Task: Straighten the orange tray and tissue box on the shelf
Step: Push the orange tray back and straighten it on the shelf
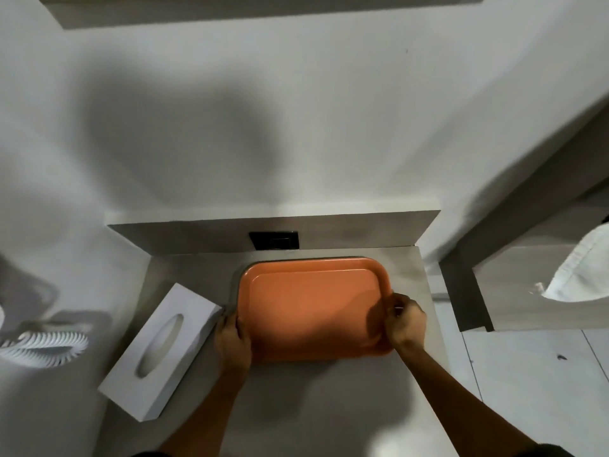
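Observation:
An empty orange tray point(306, 301) lies flat on the grey shelf point(329, 407), its long side nearly parallel to the back panel. My left hand point(232, 341) grips the tray's left rim near the front corner. My right hand point(405, 321) grips the right rim, fingers curled over the edge. A white tissue box point(161, 347) with an oval slot lies to the left of the tray, turned at an angle, its near end hanging over the shelf's left edge. The box's far corner almost touches my left hand.
A black wall socket point(275, 240) sits in the shelf's upright back panel point(181, 237). A white coiled cord point(43, 343) hangs at the left. A white towel point(580, 275) lies on a wooden unit point(514, 291) at the right.

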### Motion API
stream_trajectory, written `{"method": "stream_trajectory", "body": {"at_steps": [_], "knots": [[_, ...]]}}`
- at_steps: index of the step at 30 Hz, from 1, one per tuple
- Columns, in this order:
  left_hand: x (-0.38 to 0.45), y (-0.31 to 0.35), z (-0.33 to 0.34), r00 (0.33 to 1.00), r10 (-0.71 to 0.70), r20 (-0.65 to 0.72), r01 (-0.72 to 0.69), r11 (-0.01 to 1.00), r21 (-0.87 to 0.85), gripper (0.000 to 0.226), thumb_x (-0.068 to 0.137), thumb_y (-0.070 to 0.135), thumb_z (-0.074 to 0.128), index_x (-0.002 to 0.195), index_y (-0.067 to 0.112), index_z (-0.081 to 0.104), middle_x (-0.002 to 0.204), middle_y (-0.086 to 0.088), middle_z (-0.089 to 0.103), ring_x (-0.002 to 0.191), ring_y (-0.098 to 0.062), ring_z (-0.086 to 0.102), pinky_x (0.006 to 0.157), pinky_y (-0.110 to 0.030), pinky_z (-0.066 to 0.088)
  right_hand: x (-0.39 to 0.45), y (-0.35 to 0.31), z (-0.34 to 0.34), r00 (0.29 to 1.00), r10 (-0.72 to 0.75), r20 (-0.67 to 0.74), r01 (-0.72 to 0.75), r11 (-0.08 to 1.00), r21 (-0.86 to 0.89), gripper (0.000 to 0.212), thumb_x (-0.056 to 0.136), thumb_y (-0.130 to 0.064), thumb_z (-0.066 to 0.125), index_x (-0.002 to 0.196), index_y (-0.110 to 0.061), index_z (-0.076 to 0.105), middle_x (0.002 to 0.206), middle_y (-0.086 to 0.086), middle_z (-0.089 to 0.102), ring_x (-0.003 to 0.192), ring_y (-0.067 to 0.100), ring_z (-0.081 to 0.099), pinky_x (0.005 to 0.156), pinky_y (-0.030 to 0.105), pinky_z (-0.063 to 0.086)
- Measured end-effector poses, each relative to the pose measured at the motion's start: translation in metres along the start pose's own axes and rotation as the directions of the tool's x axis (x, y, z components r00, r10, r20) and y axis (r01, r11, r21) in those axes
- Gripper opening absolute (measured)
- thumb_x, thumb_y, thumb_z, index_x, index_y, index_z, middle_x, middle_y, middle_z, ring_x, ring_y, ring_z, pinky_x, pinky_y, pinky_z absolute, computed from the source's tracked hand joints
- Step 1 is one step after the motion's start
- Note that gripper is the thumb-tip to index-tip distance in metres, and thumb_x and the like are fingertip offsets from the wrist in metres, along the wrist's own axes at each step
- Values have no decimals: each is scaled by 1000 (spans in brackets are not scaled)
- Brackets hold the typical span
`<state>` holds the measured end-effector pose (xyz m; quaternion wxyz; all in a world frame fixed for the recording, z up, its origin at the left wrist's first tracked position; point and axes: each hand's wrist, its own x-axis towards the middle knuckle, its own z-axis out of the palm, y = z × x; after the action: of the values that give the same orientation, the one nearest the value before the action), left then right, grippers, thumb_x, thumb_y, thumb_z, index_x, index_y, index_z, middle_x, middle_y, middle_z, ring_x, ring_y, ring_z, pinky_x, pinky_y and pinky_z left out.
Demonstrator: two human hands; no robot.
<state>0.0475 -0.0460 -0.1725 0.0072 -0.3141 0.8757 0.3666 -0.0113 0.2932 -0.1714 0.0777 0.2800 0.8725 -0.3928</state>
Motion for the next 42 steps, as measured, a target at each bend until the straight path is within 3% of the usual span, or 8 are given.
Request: {"method": "stream_trajectory", "body": {"at_steps": [5, 8, 10, 12, 19, 28, 35, 42], "knots": [[-37, -21, 7, 932, 362, 26, -356, 896, 266, 68, 104, 46, 40, 160, 7, 43, 167, -22, 41, 154, -43, 39, 122, -59, 38, -49, 27, 17, 958, -282, -54, 276, 956, -98, 63, 112, -29, 51, 170, -8, 37, 174, 23, 36, 160, 44, 38, 134, 61, 26], [-58, -52, 15, 780, 571, 257, -626, 725, 287, 75, 104, 51, 47, 168, 18, 24, 179, -9, 19, 167, -31, 15, 133, -52, 23, -83, 54, 31, 781, -604, 160, 624, 745, -236, 71, 112, -44, 41, 177, -27, 17, 187, -4, 8, 174, 20, 5, 140, 48, -7], [-70, -70, 20, 702, 606, 374, -708, 650, 275, 77, 105, 56, 46, 169, 21, 19, 181, -6, 9, 168, -28, 8, 137, -46, 11, -98, 81, 42, 611, -726, 315, 791, 562, -240, 75, 111, -40, 50, 177, -26, 17, 188, -3, 7, 175, 24, 8, 140, 51, 2], [-79, -82, 22, 653, 615, 441, -753, 586, 298, 79, 105, 60, 44, 169, 24, 17, 181, -4, 3, 168, -26, 5, 137, -37, -4, -108, 102, 51, 535, -741, 407, 844, 447, -296, 82, 108, -41, 60, 177, -21, 20, 188, 3, 9, 173, 32, 19, 136, 56, 16], [-71, -88, 19, 620, 579, 530, -778, 540, 320, 82, 104, 65, 44, 170, 26, 12, 181, -4, 0, 168, -27, 1, 135, -39, -8, -119, 103, 62, 585, -678, 446, 804, 411, -430, 87, 110, -62, 46, 177, -17, 14, 187, 8, 7, 174, 31, 4, 140, 51, -9], [-41, -67, 18, 619, 563, 548, -777, 542, 321, 80, 106, 64, 37, 170, 25, 10, 181, -7, -1, 168, -28, -2, 135, -43, -8, -101, 69, 64, 631, -582, 514, 776, 456, -436, 88, 113, -68, 34, 177, -19, 0, 187, 9, -8, 173, 35, -2, 134, 60, 0], [-46, -66, 13, 574, 602, 555, -817, 470, 334, 79, 106, 63, 38, 169, 21, 15, 181, -10, 5, 168, -31, 6, 135, -54, 2, -101, 62, 59, 613, -573, 544, 789, 473, -391, 88, 112, -70, 27, 176, -24, -12, 185, 2, -22, 173, 26, -17, 135, 59, -9], [-36, -66, -24, 659, 629, 413, -752, 552, 360, 69, 104, 49, 48, 160, 10, 42, 172, -17, 31, 161, -38, 32, 126, -65, 31, -122, 13, 84, 497, -699, 515, 865, 449, -224, 82, 114, -57, 39, 178, -25, -1, 187, -1, -11, 174, 21, -12, 140, 55, -6]]}}
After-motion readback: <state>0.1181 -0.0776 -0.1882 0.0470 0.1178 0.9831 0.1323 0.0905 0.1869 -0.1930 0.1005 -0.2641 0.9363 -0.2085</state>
